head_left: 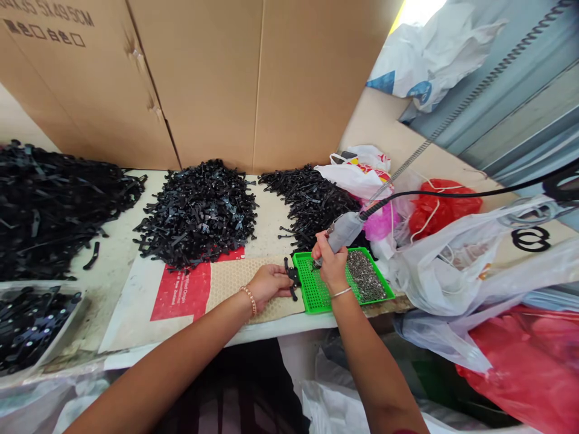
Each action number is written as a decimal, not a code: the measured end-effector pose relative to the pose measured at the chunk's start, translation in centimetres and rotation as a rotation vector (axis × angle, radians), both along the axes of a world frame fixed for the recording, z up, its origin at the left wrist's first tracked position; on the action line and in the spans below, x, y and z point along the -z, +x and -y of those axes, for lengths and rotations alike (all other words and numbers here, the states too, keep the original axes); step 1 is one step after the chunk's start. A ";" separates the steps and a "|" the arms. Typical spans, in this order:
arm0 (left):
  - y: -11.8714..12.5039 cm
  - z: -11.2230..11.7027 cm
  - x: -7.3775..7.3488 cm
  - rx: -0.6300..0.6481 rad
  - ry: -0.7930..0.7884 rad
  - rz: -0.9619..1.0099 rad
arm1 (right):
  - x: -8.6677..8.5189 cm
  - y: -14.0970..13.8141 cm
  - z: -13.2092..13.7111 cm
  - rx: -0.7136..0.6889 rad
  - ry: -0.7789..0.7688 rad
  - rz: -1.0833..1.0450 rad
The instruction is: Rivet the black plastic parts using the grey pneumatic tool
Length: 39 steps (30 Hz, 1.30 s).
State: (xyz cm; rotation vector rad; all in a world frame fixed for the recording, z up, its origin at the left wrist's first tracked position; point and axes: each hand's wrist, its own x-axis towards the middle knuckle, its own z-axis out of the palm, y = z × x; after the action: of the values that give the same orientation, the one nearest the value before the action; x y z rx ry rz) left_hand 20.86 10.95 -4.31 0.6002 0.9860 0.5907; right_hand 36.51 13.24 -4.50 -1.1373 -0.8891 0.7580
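Brown cardboard (217, 78) stands at the back of the worktop (274, 211), which carries a broad left heap (49, 199), a smaller middle heap (203, 217) and a right heap (316, 202) of black parts, then a green tray (312, 289) at the front edge. Over the tray slants a grey corded power tool (344, 232), tip down, the right hand's (332, 265) grip wrapped round it. The left hand's (269, 282) narrow grip pinches a black piece (293, 274) by the tray's left edge, with tiny metal bits (365, 274) in the tray's right part.
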 end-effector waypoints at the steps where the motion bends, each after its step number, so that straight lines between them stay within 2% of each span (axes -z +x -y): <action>1: 0.0 0.0 0.0 0.002 0.001 0.007 | 0.0 0.0 0.0 -0.005 0.004 0.006; 5: 0.0 0.0 0.1 -0.005 -0.012 0.012 | -0.9 -0.1 0.2 0.004 0.040 -0.025; 9: 0.1 0.0 0.3 -0.002 -0.011 0.017 | -3.4 -0.8 0.7 0.053 0.140 -0.157; 13: 0.1 0.0 0.5 -0.008 0.014 0.041 | -4.9 -2.8 1.8 0.002 0.173 -0.248; 20: 0.2 0.1 0.5 -0.016 0.029 0.055 | -3.8 -5.1 2.3 -0.043 0.104 -0.280; 29: 0.2 0.0 0.4 -0.018 0.018 0.049 | -3.5 -5.1 2.1 -0.043 0.111 -0.241; 39: 0.3 0.0 0.3 -0.014 0.015 0.060 | -3.2 -5.0 2.0 -0.048 0.121 -0.290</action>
State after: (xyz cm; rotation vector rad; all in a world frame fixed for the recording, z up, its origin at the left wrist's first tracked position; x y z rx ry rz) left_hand 21.13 10.91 -4.63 0.5858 0.9314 0.6255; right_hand 31.49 11.29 -1.33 -0.8756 -0.7091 0.8720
